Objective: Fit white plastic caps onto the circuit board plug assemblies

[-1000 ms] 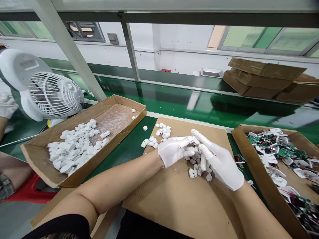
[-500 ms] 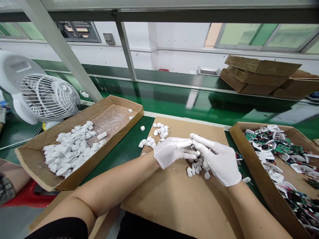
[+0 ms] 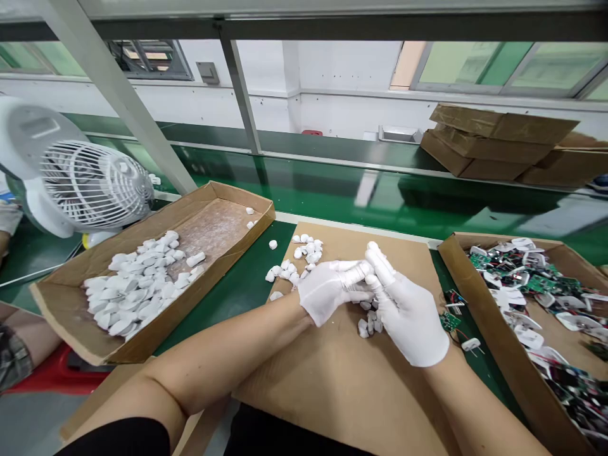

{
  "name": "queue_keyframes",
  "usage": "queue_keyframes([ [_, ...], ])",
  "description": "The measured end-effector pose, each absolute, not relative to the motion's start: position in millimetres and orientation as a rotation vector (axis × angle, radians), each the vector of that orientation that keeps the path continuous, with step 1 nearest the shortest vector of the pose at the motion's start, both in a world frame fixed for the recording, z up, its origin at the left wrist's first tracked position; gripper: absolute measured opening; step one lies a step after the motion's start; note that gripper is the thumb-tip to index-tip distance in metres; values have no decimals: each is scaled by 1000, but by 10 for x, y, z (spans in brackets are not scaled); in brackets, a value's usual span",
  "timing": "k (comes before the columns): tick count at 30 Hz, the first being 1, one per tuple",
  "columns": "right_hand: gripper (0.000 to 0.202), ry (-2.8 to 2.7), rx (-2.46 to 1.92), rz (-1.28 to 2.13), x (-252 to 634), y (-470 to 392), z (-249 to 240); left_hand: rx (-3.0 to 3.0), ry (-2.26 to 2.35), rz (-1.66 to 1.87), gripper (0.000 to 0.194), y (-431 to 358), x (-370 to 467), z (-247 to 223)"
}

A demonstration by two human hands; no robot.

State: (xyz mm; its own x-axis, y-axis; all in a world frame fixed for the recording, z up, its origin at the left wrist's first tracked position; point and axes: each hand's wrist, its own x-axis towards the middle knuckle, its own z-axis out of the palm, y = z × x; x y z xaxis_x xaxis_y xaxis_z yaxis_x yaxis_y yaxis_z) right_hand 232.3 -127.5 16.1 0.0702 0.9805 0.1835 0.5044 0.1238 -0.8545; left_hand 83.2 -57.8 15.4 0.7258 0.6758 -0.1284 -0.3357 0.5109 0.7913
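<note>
Both hands wear white gloves and meet at the fingertips above a cardboard sheet (image 3: pixel 332 380). My left hand (image 3: pixel 335 288) has its fingers bent and pressed together on something I cannot make out. From the right, my right hand (image 3: pixel 403 304) closes its fingers against the left fingertips, and whatever lies between them is hidden. Small white pieces (image 3: pixel 369 324) lie on the cardboard just under the hands, partly covered by them. More white pieces (image 3: pixel 311 248) form a loose group beyond my left hand, near the sheet's far left corner.
A cardboard tray (image 3: pixel 242 247) of white pieces stands left, beside a white fan (image 3: pixel 90 183). At right, another tray (image 3: pixel 456 266) holds circuit boards and wires; a loose board (image 3: pixel 449 322) lies beside it. Cardboard boxes (image 3: pixel 498 142) sit at the back. Another person's gloved hand (image 3: pixel 9 216) shows far left.
My right hand has shifted slightly left and down, its fingers more upright against the left ones. The loose board beside the right tray is now uncovered. Another person's gloved hand has appeared far left.
</note>
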Motion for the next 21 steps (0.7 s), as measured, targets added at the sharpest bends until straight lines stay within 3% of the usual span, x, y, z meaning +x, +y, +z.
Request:
queue_keyframes([
  [4, 64, -1379, -1516, 888, 2296, -1267, 192, 827, 380, 582, 29, -590, 837, 243],
  [6, 69, -1375, -1562, 750, 2280, -1265, 195, 796, 333, 608, 24, -591, 841, 247],
  [9, 58, -1510, -1581, 432, 2253, -1270, 138, 781, 304, 630, 22, -592, 845, 166],
  [12, 47, -1602, -1626, 366, 2247, -1266, 100, 794, 386, 660, 28, -591, 844, 82],
  [15, 50, -1541, -1649, 658, 2300, -1240, 183, 821, 532, 653, 34, -574, 836, 93],
  [21, 83, -1193, -1428, 1361, 2449, -1194, 397, 879, 545, 467, 39, -528, 807, 219],
])
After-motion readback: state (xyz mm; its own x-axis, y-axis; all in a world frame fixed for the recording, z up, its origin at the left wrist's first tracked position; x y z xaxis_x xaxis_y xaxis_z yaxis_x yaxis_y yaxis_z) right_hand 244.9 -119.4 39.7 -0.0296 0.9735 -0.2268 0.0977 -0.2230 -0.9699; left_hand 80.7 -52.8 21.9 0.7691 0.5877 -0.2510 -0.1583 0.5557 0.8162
